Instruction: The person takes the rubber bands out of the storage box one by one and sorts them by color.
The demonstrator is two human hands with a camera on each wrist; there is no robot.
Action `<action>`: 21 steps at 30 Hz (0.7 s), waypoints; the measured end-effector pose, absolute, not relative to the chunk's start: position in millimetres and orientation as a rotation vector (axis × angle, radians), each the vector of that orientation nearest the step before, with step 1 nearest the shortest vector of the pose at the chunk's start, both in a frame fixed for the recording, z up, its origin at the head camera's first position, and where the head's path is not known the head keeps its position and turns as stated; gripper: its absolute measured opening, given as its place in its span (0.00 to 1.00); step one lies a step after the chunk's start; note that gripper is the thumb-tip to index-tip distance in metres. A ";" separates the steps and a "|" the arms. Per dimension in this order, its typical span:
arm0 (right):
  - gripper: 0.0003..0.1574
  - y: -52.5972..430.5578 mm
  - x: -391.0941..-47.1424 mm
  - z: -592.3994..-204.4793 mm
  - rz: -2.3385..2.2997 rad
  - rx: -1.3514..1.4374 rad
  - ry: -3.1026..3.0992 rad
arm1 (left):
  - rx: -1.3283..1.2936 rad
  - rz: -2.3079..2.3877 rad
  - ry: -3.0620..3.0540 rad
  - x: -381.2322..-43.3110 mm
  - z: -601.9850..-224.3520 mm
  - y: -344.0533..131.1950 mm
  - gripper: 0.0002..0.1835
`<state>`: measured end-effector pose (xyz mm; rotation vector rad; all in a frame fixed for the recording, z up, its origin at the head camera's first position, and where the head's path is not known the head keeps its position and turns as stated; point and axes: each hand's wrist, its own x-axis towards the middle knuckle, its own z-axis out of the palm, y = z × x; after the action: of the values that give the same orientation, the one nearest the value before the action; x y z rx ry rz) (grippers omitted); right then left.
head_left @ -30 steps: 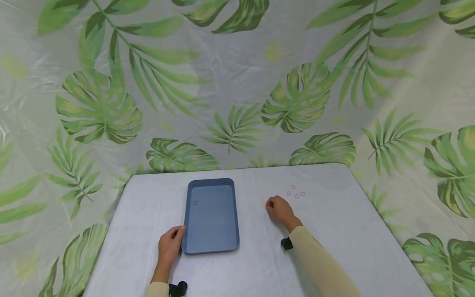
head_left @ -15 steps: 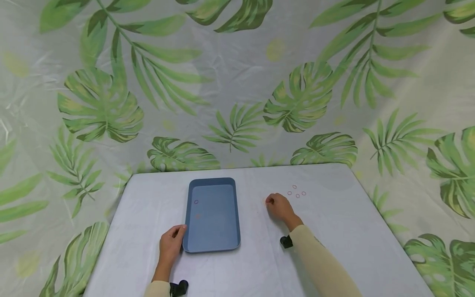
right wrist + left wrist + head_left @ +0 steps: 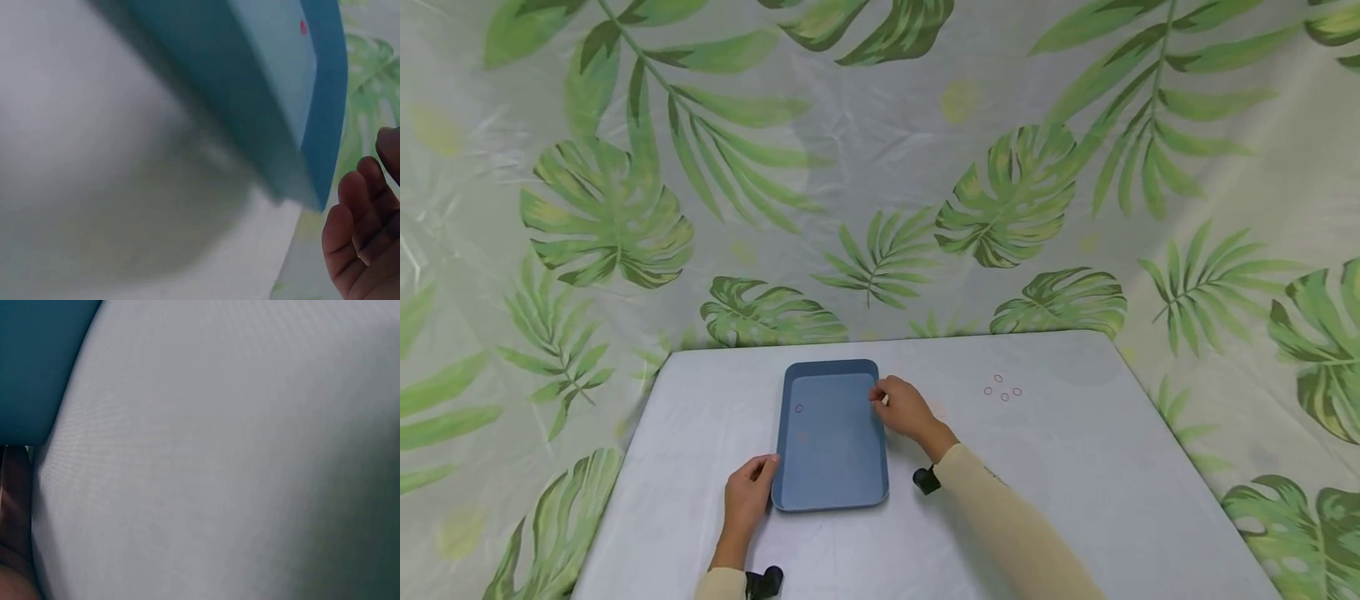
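Observation:
A shallow blue-grey tray (image 3: 833, 442) lies on the white-covered table. My left hand (image 3: 747, 498) holds its left rim near the front corner, thumb at the edge. In the tray are a thin red ring (image 3: 799, 408) and a faint orange ring (image 3: 802, 437). Over the tray's right rim is my right hand (image 3: 904, 407), its fingers curled and tips brought together. Anything between those tips is too small or hidden to make out. In the right wrist view several curled fingers (image 3: 353, 197) show beside the tray's corner; their pinching tips are out of sight.
Several thin red rings (image 3: 1005, 397) lie in a loose group on the table (image 3: 1060, 467), right of the tray. A faint orange patch (image 3: 937, 409) shows just beyond my right wrist. Behind the table hangs a leaf-patterned curtain (image 3: 880, 167).
My right hand has moved left, from the orange patch on the table to the tray's right rim. The left hand stays at the tray, which has not moved.

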<state>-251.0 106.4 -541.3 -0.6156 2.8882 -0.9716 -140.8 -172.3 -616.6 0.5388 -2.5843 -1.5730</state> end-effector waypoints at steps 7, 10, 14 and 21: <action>0.07 64.0 -249.0 -539.8 -0.914 -0.718 2.812 | 0.524 -1.569 -2.586 -142.2 -617.4 -173.7 0.19; 0.06 49.8 -247.7 -546.2 -0.899 -0.726 2.798 | 0.534 -1.572 -2.596 -143.2 -616.9 -173.0 0.20; 0.05 31.9 -242.6 -556.2 -0.861 -0.746 2.808 | 0.539 -1.579 -2.602 -141.6 -616.6 -172.4 0.20; 0.10 14.3 -237.4 -566.8 -0.798 -0.673 2.802 | 0.548 -1.573 -2.578 -142.5 -615.8 -171.1 0.19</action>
<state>-237.4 14.3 -566.8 -0.6730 2.8025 -0.7976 -142.5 -171.1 -615.8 0.5481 -2.5777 -1.5728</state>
